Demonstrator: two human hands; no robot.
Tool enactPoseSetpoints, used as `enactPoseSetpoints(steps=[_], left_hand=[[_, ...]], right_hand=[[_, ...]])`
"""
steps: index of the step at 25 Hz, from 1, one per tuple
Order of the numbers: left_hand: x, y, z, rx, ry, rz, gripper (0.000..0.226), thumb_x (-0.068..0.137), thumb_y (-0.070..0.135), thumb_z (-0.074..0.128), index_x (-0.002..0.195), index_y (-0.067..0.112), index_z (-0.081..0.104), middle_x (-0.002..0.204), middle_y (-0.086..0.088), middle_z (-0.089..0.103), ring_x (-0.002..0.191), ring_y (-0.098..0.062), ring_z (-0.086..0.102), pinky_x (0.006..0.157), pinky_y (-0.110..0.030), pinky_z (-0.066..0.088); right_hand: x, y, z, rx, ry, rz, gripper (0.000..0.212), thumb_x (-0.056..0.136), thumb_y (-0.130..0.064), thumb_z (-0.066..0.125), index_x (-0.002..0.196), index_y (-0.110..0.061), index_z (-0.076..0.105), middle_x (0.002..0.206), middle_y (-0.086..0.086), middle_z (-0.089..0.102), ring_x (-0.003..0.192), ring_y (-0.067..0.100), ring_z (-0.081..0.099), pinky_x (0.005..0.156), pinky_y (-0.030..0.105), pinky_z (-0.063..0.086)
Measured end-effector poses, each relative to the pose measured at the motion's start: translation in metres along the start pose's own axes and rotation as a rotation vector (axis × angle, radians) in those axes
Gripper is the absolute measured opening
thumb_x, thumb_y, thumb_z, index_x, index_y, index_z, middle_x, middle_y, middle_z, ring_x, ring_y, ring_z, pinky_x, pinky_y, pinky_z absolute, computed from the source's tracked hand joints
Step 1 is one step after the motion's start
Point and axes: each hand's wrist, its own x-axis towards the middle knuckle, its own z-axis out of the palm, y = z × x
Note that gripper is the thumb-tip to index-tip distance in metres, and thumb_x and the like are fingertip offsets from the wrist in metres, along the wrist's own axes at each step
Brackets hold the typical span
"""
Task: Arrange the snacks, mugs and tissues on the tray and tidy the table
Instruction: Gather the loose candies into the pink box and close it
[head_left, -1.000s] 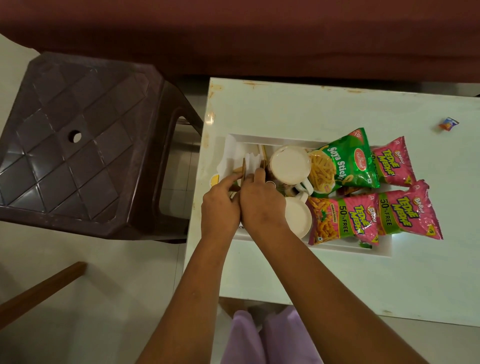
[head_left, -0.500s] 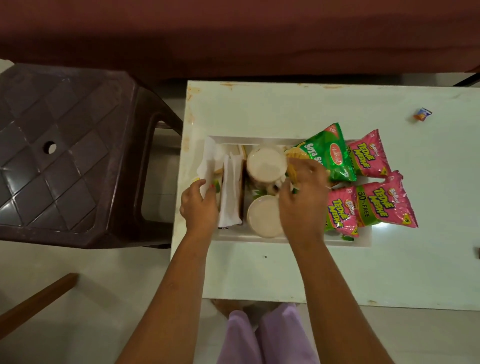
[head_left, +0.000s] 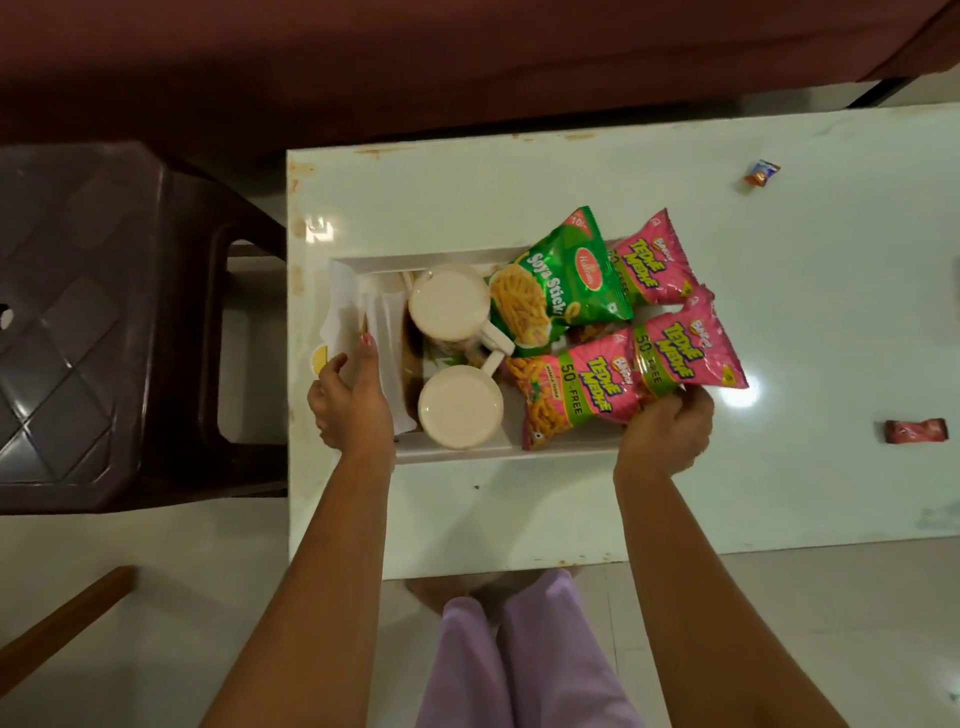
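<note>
Tray (head_left: 457, 453), counter's (head_left: 519, 509) left end: mugs (head_left: 449, 304), tissues (head_left: 387, 332), snack packets (head_left: 571, 400). Left grip (head_left: 350, 402) clasps left rim, thumb on tissues; right grip (head_left: 665, 431) clasps right end (rim, fingertips hidden under packets).

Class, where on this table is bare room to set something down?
Free: the white table strip between the white plastic tray and the far edge; the stretch right of the pink snack packets, between wrapped sweet and red wrapper. Crowded: the tray.
</note>
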Motion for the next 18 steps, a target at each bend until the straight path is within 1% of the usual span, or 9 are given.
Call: enactPoseSetpoints(steps=[1,3,5,8,10,13,15,16,18], left_hand=[[0.0,0.001,0.002,0.031,0.005,0.002,0.066,0.08,0.07,0.042,0.125,0.023,0.051,0.143,-0.007,0.036,0.129,-0.031,0.038,0.111,-0.055,0.025],[-0.003,0.002,0.006,0.118,0.015,0.013,0.068,0.079,0.071,0.044,0.127,0.022,0.047,0.147,-0.009,0.032,0.133,-0.032,0.033,0.114,-0.056,0.018],[-0.003,0.003,0.008,0.152,0.03,0.013,0.071,0.079,0.07,0.046,0.13,0.02,0.045,0.147,-0.01,0.031,0.133,-0.033,0.033,0.113,-0.056,0.02],[-0.002,0.0,0.007,0.139,0.045,0.029,0.074,0.077,0.07,0.049,0.129,0.018,0.046,0.144,-0.011,0.035,0.129,-0.034,0.038,0.11,-0.057,0.027],[-0.001,-0.002,0.006,0.115,0.035,0.044,0.075,0.076,0.07,0.052,0.13,0.018,0.046,0.142,-0.01,0.037,0.128,-0.034,0.04,0.109,-0.057,0.031],[-0.001,0.001,0.002,-0.003,0.017,-0.016,0.079,0.071,0.069,0.058,0.134,0.024,0.039,0.141,-0.007,0.038,0.126,-0.031,0.04,0.107,-0.054,0.035],[0.002,0.006,-0.005,-0.196,-0.002,-0.129,0.088,0.067,0.069,0.064,0.138,0.03,0.029,0.141,-0.004,0.038,0.124,-0.028,0.041,0.106,-0.051,0.038],[0.005,0.008,-0.009,-0.318,-0.048,-0.183,0.092,0.064,0.07,0.065,0.139,0.032,0.026,0.14,-0.003,0.039,0.123,-0.026,0.044,0.104,-0.05,0.04],[0.009,0.012,-0.018,-0.474,-0.217,-0.26,0.098,0.058,0.074,0.066,0.14,0.035,0.029,0.14,-0.001,0.044,0.123,-0.027,0.048,0.102,-0.052,0.043]], right_hand=[[0.005,-0.001,0.002,0.011,-0.016,-0.016,0.034,0.089,-0.009,0.043,0.119,-0.008,0.059,0.119,0.013,0.063,0.113,0.032,0.054,0.093,0.037,0.04],[0.013,-0.002,0.006,-0.055,-0.035,-0.004,0.034,0.088,-0.01,0.044,0.12,-0.011,0.057,0.121,0.011,0.062,0.115,0.033,0.052,0.094,0.04,0.038],[0.016,-0.001,0.007,-0.098,-0.061,0.002,0.036,0.089,-0.011,0.044,0.123,-0.015,0.053,0.122,0.009,0.061,0.115,0.033,0.052,0.095,0.043,0.038],[0.018,0.004,0.007,-0.083,-0.117,-0.044,0.037,0.089,-0.011,0.044,0.125,-0.012,0.048,0.119,0.011,0.063,0.112,0.035,0.055,0.094,0.044,0.04],[0.024,0.005,0.006,-0.057,-0.171,0.017,0.038,0.092,-0.017,0.044,0.13,-0.013,0.044,0.117,0.012,0.064,0.109,0.034,0.057,0.097,0.046,0.042],[0.036,0.004,0.005,-0.075,-0.285,0.079,0.029,0.094,-0.023,0.04,0.118,-0.017,0.056,0.113,0.014,0.064,0.107,0.036,0.056,0.096,0.05,0.044],[0.037,0.0,0.004,-0.06,-0.322,0.104,0.027,0.095,-0.025,0.039,0.114,-0.02,0.058,0.114,0.011,0.063,0.107,0.035,0.056,0.096,0.052,0.044],[0.036,0.0,0.003,-0.055,-0.327,0.107,0.027,0.095,-0.026,0.039,0.114,-0.021,0.058,0.115,0.01,0.062,0.107,0.033,0.056,0.097,0.052,0.043],[0.038,-0.001,0.003,-0.064,-0.324,0.112,0.028,0.096,-0.029,0.039,0.116,-0.022,0.057,0.117,0.007,0.062,0.108,0.031,0.056,0.098,0.052,0.043]])
